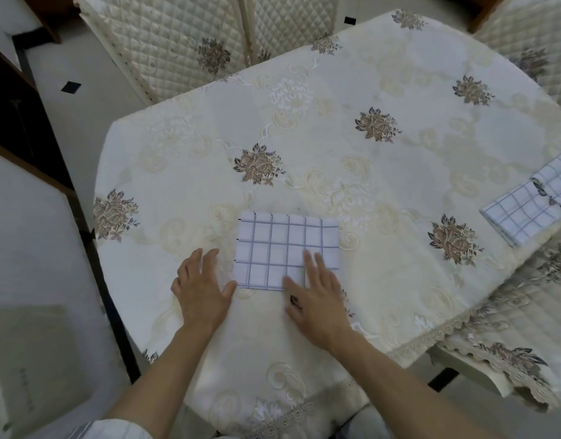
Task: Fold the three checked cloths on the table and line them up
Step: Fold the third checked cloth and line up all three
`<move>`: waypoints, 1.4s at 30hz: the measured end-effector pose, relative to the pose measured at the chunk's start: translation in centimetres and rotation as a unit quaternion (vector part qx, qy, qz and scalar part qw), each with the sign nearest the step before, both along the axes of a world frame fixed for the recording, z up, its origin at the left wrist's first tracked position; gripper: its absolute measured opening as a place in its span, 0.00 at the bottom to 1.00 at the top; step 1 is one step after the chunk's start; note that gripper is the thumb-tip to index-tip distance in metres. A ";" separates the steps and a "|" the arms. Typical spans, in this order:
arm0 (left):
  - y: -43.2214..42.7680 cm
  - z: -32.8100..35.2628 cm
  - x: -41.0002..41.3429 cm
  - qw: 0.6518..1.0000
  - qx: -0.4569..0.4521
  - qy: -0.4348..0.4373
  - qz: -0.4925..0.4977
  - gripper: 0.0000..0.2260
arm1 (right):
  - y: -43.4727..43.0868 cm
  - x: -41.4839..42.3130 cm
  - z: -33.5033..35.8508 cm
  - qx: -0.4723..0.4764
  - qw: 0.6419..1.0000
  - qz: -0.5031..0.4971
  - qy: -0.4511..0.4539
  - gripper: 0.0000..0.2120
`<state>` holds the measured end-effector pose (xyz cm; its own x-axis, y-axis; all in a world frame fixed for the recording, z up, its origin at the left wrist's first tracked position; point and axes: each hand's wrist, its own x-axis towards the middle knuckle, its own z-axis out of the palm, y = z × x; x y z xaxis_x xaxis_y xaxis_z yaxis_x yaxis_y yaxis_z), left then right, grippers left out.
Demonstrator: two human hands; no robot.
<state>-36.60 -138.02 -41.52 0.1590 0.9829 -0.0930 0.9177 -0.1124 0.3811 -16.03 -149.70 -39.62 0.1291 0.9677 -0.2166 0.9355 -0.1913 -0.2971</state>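
A white cloth with a blue check (282, 242) lies folded into a neat square on the table near me. My right hand (314, 296) rests flat on its near right corner, fingers straight. My left hand (203, 286) lies flat on the tablecloth just left of the cloth, its thumb touching the near left corner. A second checked cloth (523, 213) lies folded at the table's right edge. A third checked cloth (554, 179) lies just beyond it, partly cut off by the frame.
The table (352, 74) is covered by a cream tablecloth with brown flower motifs. Quilted chairs stand at the far side (165, 42) and far right (532, 49). Another covered seat (510, 353) sits below the table's right edge. Dark furniture stands at the left.
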 end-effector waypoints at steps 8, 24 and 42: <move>0.4 -0.1 -0.4 1.000 -0.010 0.006 -0.002 0.32 | -1.0 -1.8 -0.4 0.001 1.000 -0.003 -0.031 0.17; 0.1 0.2 -0.4 1.000 -0.029 0.001 0.013 0.29 | -6.7 5.4 -1.0 -0.012 0.993 -0.076 -0.094 0.20; 0.0 1.6 1.0 0.995 -0.068 0.069 0.015 0.27 | -6.2 5.8 -1.3 -0.023 0.989 -0.143 -0.009 0.26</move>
<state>-35.62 -138.07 -39.89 0.1066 0.9639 -0.2440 0.9644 -0.0405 0.2614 -10.23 -155.87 -40.97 0.4003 0.8806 -0.2537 0.8465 -0.4613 -0.2656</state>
